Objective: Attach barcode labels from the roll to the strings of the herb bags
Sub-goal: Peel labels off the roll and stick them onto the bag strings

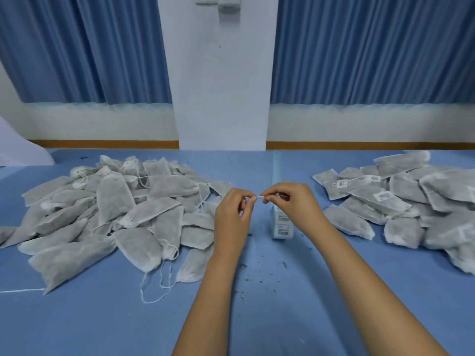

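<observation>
Left hand point(232, 214) and right hand point(288, 201) each pinch one white string point(259, 197), stretched sideways between them; label roll point(281, 224) nearer right hand.

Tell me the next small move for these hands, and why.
Probably take the left hand to the unlabelled pile for a string: it and the right hand pinch a small white piece, seemingly a label, with no bag between them.

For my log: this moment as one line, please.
left hand: pinches white string; right hand: pinches it too; label strip: on table
</observation>
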The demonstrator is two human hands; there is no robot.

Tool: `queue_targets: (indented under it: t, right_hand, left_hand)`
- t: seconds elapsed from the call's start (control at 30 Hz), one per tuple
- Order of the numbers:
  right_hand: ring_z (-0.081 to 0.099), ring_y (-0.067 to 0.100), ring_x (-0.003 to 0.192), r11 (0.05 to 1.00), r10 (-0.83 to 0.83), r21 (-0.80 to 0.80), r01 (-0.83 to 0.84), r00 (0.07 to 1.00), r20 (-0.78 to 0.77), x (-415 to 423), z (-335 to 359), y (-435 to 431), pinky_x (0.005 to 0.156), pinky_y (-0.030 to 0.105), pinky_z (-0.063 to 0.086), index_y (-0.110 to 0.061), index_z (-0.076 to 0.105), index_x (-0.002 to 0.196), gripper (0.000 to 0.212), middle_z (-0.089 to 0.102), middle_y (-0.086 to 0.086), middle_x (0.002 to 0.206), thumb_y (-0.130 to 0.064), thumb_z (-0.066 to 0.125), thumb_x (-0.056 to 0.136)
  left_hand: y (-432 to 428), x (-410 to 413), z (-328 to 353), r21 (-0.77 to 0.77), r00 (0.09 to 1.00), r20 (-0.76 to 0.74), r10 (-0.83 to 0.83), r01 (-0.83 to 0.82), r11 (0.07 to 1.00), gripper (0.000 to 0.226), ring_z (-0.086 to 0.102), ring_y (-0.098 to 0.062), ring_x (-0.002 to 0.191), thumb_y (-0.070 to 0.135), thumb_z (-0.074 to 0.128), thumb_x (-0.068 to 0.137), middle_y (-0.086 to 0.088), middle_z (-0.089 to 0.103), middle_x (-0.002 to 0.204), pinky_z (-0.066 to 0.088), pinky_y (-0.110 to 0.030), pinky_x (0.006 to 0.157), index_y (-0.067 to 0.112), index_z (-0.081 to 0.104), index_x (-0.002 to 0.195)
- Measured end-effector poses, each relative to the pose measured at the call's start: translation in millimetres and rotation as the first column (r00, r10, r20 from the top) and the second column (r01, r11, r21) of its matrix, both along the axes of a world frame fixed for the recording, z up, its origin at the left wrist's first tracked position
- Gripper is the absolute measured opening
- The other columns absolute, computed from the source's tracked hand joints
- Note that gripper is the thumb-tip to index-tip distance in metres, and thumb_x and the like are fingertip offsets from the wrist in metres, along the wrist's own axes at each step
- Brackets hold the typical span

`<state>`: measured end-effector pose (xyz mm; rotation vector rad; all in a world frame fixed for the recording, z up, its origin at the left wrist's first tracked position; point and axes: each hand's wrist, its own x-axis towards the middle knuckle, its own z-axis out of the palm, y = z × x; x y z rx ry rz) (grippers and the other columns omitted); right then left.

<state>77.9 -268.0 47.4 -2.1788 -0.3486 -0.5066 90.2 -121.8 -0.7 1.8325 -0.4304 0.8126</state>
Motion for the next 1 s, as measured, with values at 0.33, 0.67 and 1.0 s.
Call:
queue_targets:
  t: [0.33, 0.67, 1.0]
  right_hand:
    - [0.055, -0.004, 0.057, 0.868, -0.19, 0.455, 0.2, 0.979, -0.068, 4.4, -53.7, -62.6, 0.057, 0.006, 0.037, -0.008, 0.073, 0.081, 0.009, 0.068, -0.01, 0.065, -0.006, 0.066, 0.087]
    - [0.047, -0.003, 0.048, 0.818, -0.274, 0.504, 0.275, 0.959, -0.079, 7.9, -64.0, -63.0, 0.051, 0.006, 0.034, -0.011, 0.071, 0.075, 0.012, 0.062, -0.013, 0.055, -0.008, 0.067, 0.086]
    - [0.052, 0.007, 0.06, 0.986, -0.003, 0.165, 0.009, 0.999, -0.034, -13.9, -62.9, -42.6, 0.062, 0.017, 0.041, -0.018, 0.071, 0.074, 0.015, 0.064, -0.01, 0.071, -0.004, 0.071, 0.081]
  left_hand:
    - [-36.0, -0.5, -17.9, 0.161, 0.975, -0.178, -0.131, 0.16, 0.974, 0.011, 0.047, 0.001, 0.056, 0.017, 0.071, 0.086, 0.023, 0.063, 0.07, 0.033, -0.01, 0.056, 0.023, 0.07, 0.078]
    - [-33.2, -7.9, -5.1, -0.109, 0.778, -0.452, -0.436, 0.437, 0.893, 0.028, 0.058, -0.004, 0.059, 0.01, 0.068, 0.088, 0.008, 0.073, 0.069, 0.041, -0.008, 0.062, 0.028, 0.072, 0.068]
    - [-29.9, -5.3, -10.9, 0.151, 0.933, -0.276, -0.232, 0.281, 0.948, 0.023, 0.06, 0.012, 0.087, 0.006, 0.067, 0.089, 0.019, 0.068, 0.107, 0.043, -0.013, 0.084, 0.019, 0.075, 0.105]
